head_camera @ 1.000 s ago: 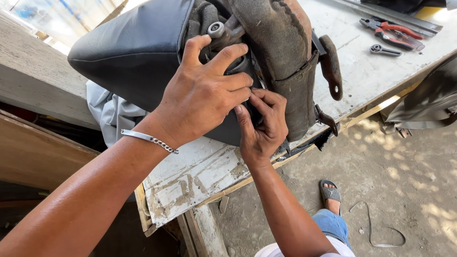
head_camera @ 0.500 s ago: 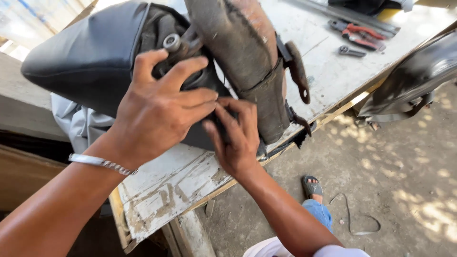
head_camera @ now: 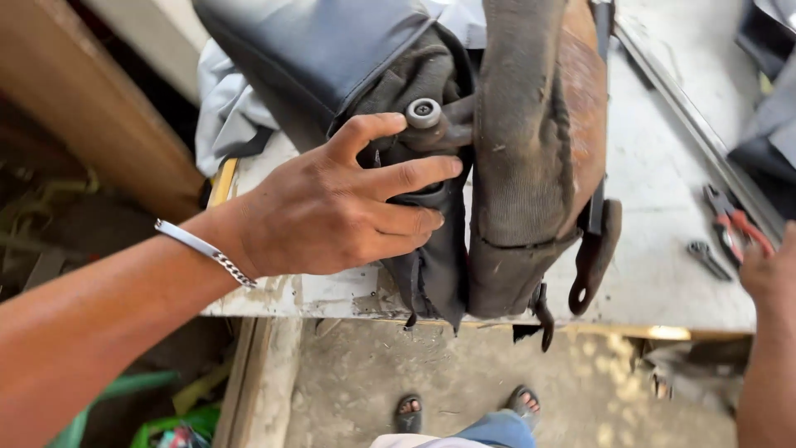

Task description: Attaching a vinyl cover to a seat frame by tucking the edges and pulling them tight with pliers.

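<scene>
A motorcycle seat (head_camera: 531,149) lies upside down on a worn white table (head_camera: 663,257), its rusty base facing up. Its black vinyl cover (head_camera: 315,50) wraps around the edge. My left hand (head_camera: 332,207), with a metal bracelet on the wrist, presses the cover's folded edge against the seat base. The thumb rests beside a round grey bumper (head_camera: 424,113). My right hand (head_camera: 767,270) is away from the seat at the right edge of the view, next to red-handled pliers (head_camera: 731,224). Its fingers are cut off by the frame.
A small dark wrench (head_camera: 705,255) lies beside the pliers. A metal strip (head_camera: 688,116) runs along the table's far right. Grey cloth (head_camera: 228,116) sits under the seat at the left. A dark hook (head_camera: 593,265) hangs off the seat. My sandalled feet (head_camera: 410,408) stand on concrete below.
My right hand has let go of the cover and moved right to the pliers. My left hand stays pressed on the cover. The view has shifted closer and rightward.
</scene>
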